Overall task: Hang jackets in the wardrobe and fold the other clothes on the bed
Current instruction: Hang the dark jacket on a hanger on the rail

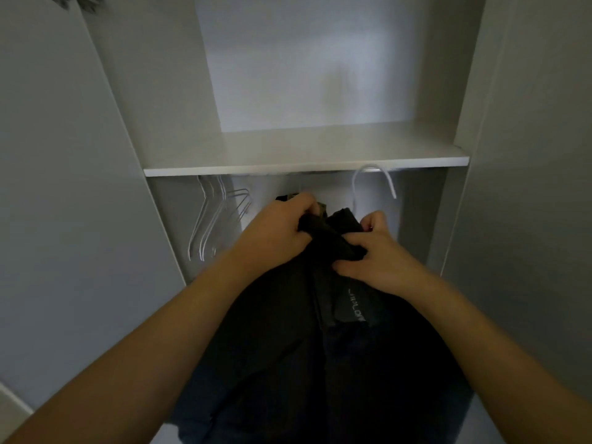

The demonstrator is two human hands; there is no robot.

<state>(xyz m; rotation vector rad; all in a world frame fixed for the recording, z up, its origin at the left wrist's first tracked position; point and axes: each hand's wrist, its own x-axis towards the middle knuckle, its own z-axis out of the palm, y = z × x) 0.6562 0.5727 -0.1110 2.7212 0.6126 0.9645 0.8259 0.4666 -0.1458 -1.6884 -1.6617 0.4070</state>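
Your left hand and right hand both grip the collar of the black jacket, holding it up inside the wardrobe, probably to settle it on its white hanger.

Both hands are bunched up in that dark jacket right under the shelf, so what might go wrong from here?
1. The left hand and right hand grip only the top of the black jacket; its hanging bulk might slip off the white hanger.
2. That hanger's hook looks barely caught under the shelf and may drop.
3. The jacket could knock the empty hangers.
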